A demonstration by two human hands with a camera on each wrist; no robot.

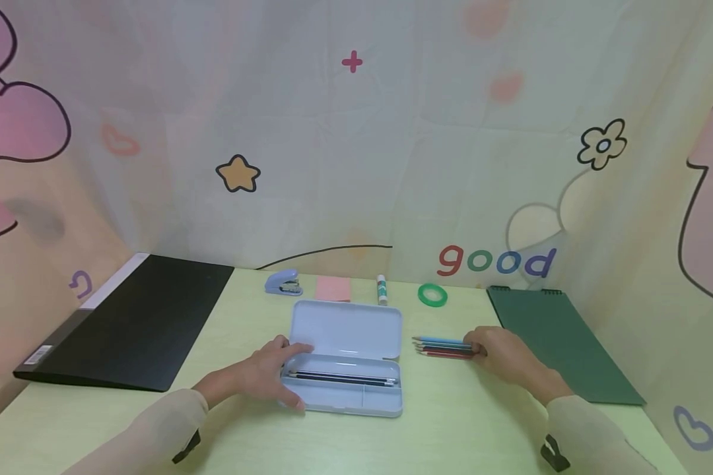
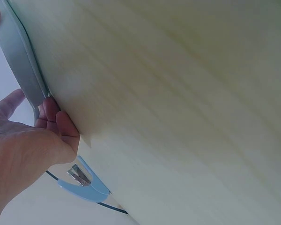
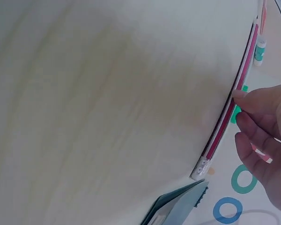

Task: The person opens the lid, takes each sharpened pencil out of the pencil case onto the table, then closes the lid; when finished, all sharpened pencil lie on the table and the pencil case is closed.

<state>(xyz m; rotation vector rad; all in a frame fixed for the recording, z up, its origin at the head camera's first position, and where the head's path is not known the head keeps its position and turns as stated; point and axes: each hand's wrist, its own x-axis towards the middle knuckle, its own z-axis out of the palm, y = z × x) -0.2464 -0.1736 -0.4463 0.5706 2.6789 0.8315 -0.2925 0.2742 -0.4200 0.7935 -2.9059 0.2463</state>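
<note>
A pale blue pencil case (image 1: pixel 347 330) lies open at the middle of the table, with dark pencils (image 1: pixel 341 379) in its tray. My left hand (image 1: pixel 267 373) holds the case's left end, thumb at the front edge and fingers at the hinge side. The left wrist view shows the left hand (image 2: pixel 33 140) with fingertips against the case's rim (image 2: pixel 25 61). A few coloured pencils (image 1: pixel 442 348) lie side by side to the right of the case. My right hand (image 1: pixel 496 355) curls over their right ends. In the right wrist view the right hand (image 3: pixel 264 126) pinches the pencils (image 3: pixel 220 131).
A black folder (image 1: pixel 136 323) lies at the left and a green spiral notebook (image 1: pixel 561 343) at the right. Along the back stand a blue stapler (image 1: pixel 284 282), pink sticky notes (image 1: pixel 333 288), a glue stick (image 1: pixel 382 290) and a green tape ring (image 1: pixel 432 295). Patterned cloth walls surround the table.
</note>
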